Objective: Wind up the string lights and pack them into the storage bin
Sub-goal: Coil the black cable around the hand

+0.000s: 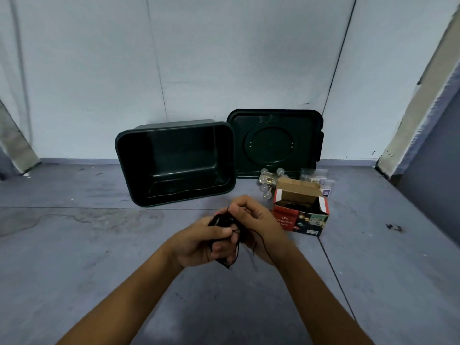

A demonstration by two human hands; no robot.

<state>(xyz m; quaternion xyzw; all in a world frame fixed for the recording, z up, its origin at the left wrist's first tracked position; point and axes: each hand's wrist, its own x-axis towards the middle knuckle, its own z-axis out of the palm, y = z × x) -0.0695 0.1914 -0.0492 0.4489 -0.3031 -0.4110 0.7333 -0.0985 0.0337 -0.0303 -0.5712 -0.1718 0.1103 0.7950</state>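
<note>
In the head view, you are holding both hands together low over the grey floor [99, 245], in front of the storage bin [184, 155]. Your left hand [196, 242] is curling its fingers round a small bundle of black string-light wire [221, 221], with the thumb pressing on top of it. Your right hand [256, 220] is sitting just beside it, fingers bent, and is pinching a strand of the same wire at the top of the bundle. One loose strand [264, 247] is trailing down past your right wrist, and a few loops are hanging below your left palm. The bin, dark green, is lying tipped with its open mouth facing you, and nothing is showing inside it. Its lid [273, 143] is standing on edge against the wall, just to the right of the bin. A cluster of clear bulbs [267, 180] is lying on the floor in front of the lid. Near your right hand, a red cardboard box [301, 212] printed with "LED" is sitting with its flaps open, dark wire showing inside. Some clear plastic packets [316, 179] are lying behind the box.
</note>
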